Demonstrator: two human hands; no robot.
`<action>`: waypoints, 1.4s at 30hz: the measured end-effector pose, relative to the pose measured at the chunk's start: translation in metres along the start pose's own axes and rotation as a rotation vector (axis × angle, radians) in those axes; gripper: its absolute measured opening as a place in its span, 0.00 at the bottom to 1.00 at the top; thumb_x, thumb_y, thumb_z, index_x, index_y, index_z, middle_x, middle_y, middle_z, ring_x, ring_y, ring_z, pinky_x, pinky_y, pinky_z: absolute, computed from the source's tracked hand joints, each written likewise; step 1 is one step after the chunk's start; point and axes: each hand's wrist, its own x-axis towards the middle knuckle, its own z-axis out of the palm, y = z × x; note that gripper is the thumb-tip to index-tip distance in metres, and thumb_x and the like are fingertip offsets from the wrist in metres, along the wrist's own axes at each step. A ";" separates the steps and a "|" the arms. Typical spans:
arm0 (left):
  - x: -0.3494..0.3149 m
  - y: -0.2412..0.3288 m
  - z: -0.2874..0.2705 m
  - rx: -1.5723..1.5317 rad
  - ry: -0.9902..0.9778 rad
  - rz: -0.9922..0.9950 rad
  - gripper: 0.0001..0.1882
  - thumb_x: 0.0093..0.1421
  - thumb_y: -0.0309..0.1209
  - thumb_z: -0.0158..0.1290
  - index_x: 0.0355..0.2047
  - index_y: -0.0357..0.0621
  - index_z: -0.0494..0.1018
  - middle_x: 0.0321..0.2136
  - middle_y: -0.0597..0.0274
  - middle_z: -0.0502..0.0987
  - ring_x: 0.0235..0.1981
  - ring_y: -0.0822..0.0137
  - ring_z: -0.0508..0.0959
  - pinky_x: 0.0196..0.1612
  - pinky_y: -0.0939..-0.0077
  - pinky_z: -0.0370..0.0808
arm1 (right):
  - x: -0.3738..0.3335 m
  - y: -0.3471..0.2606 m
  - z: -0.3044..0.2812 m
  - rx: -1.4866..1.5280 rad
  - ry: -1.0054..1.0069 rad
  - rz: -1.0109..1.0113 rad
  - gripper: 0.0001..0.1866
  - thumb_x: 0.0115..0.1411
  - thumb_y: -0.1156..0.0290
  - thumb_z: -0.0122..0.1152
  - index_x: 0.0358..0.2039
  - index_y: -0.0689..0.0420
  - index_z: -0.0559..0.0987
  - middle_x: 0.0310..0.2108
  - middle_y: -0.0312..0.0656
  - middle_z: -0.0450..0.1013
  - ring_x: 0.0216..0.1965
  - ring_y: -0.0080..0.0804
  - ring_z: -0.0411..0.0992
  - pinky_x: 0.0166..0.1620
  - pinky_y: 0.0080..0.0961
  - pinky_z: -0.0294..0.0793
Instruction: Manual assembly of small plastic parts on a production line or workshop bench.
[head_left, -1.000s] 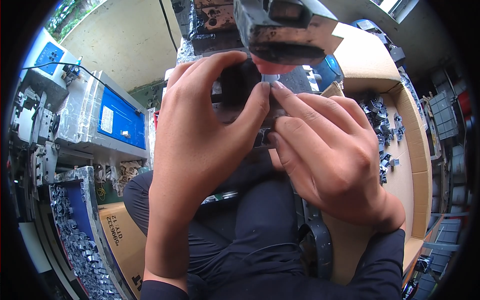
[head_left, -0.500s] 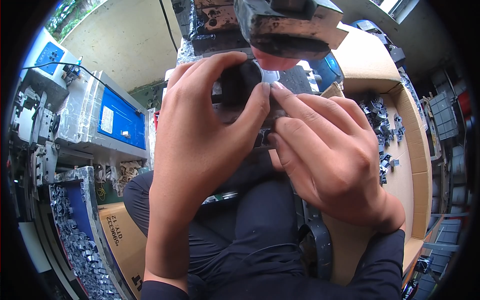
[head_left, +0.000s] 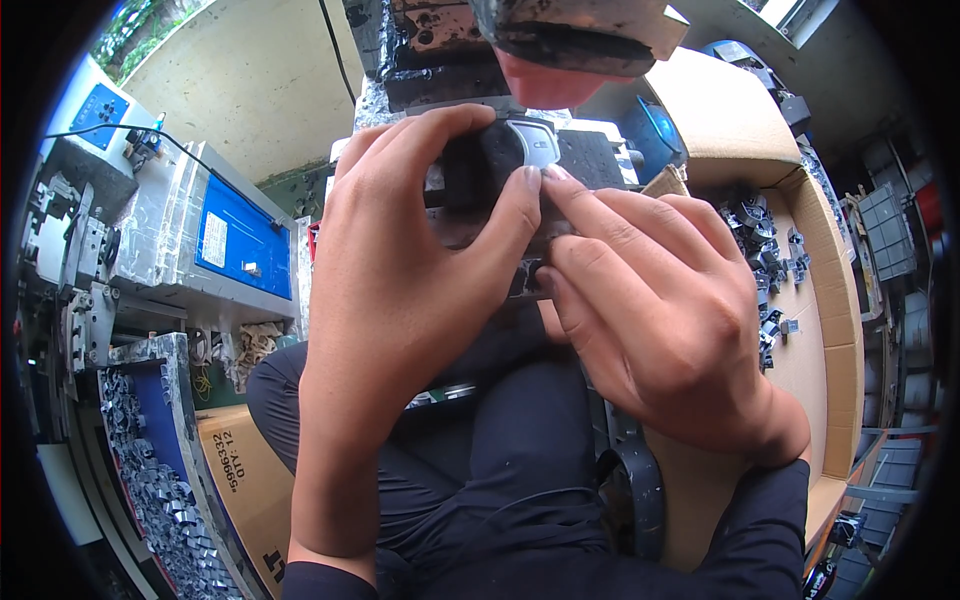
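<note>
A small silver-grey part with a little dark mark on its face sits on a dark fixture block before me. My left hand arches around its left side, with the index finger at the far corner and the thumb pressed to the near edge, steadying it. The index fingertip of my right hand touches the same near edge beside that thumb; its other fingers are curled, the thumb by the block's front. Above the part hangs a pink soft pad under a stained machine head, apart from it.
At the right stands an open cardboard box with several small metallic parts. A tray full of similar pieces is at lower left, next to a closed carton. A white-and-blue machine cabinet stands at left.
The pink pad and machine head have risen off the fixture, uncovering the silver-grey part and its dark mark. Both my hands have stayed practically still.
</note>
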 end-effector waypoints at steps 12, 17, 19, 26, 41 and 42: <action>0.000 0.001 0.000 0.011 0.008 0.005 0.23 0.67 0.36 0.68 0.60 0.42 0.83 0.51 0.50 0.84 0.49 0.61 0.84 0.57 0.67 0.79 | 0.000 0.001 0.001 0.000 0.008 -0.009 0.08 0.56 0.80 0.74 0.36 0.66 0.84 0.53 0.60 0.85 0.48 0.47 0.85 0.50 0.38 0.78; -0.001 0.000 -0.001 -0.010 -0.004 -0.017 0.23 0.67 0.36 0.68 0.60 0.42 0.83 0.52 0.51 0.84 0.51 0.59 0.84 0.59 0.65 0.78 | 0.001 0.002 0.000 0.004 0.018 -0.014 0.08 0.56 0.80 0.74 0.36 0.65 0.84 0.53 0.60 0.85 0.48 0.47 0.85 0.50 0.38 0.78; 0.000 -0.002 0.000 0.035 -0.004 0.052 0.23 0.69 0.36 0.65 0.61 0.42 0.82 0.53 0.51 0.84 0.55 0.57 0.81 0.61 0.64 0.76 | 0.003 0.003 0.000 0.035 0.044 -0.017 0.07 0.58 0.80 0.74 0.36 0.65 0.84 0.52 0.59 0.85 0.48 0.47 0.85 0.50 0.38 0.78; 0.002 -0.001 -0.002 0.088 -0.069 0.093 0.20 0.73 0.36 0.60 0.61 0.44 0.82 0.51 0.52 0.82 0.56 0.56 0.77 0.61 0.65 0.73 | 0.000 0.033 -0.008 0.315 0.070 0.106 0.04 0.68 0.75 0.71 0.41 0.61 0.88 0.44 0.47 0.89 0.44 0.40 0.87 0.51 0.34 0.81; 0.004 0.000 0.001 0.006 -0.031 0.060 0.20 0.71 0.39 0.63 0.59 0.42 0.81 0.53 0.50 0.83 0.56 0.51 0.80 0.63 0.59 0.74 | -0.124 0.174 -0.033 -0.079 -0.351 0.646 0.12 0.69 0.75 0.70 0.52 0.61 0.87 0.48 0.46 0.84 0.46 0.40 0.84 0.53 0.36 0.82; 0.003 -0.002 0.001 -0.009 0.008 0.097 0.21 0.71 0.38 0.64 0.59 0.41 0.81 0.53 0.49 0.83 0.57 0.50 0.80 0.63 0.59 0.74 | -0.129 0.175 -0.028 -0.077 -0.350 0.639 0.12 0.69 0.75 0.70 0.52 0.61 0.87 0.48 0.46 0.84 0.46 0.40 0.84 0.53 0.36 0.82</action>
